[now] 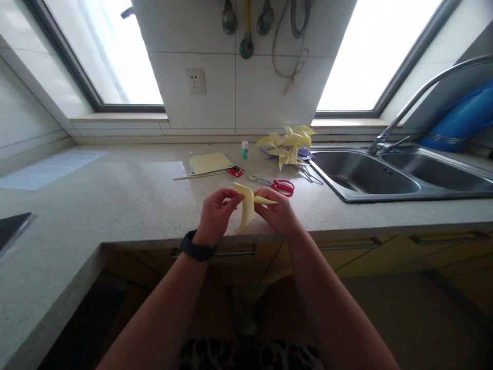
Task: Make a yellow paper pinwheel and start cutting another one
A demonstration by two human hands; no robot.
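Between my hands, above the counter's front edge, is a yellow paper pinwheel (247, 208) with curled blades. My left hand (218, 209) pinches it from the left, thumb and fingertips together. From the right, my right hand (278, 211) grips it, with one pointed blade lying across the fingers. Just beyond the hands lie red-handled scissors (283, 187) and a small red box (235, 170). A stack of yellow paper (211, 163) sits farther back, with thin sticks (200, 176) along its front. Several finished yellow pinwheels (288, 144) are heaped beside the sink.
A green glue stick (245, 150) with a white cap stands upright near the wall. To the right is a double steel sink (365, 172) with a faucet (416, 97). White sheets (50, 165) and a dark flat object (13, 230) lie on the left of the counter.
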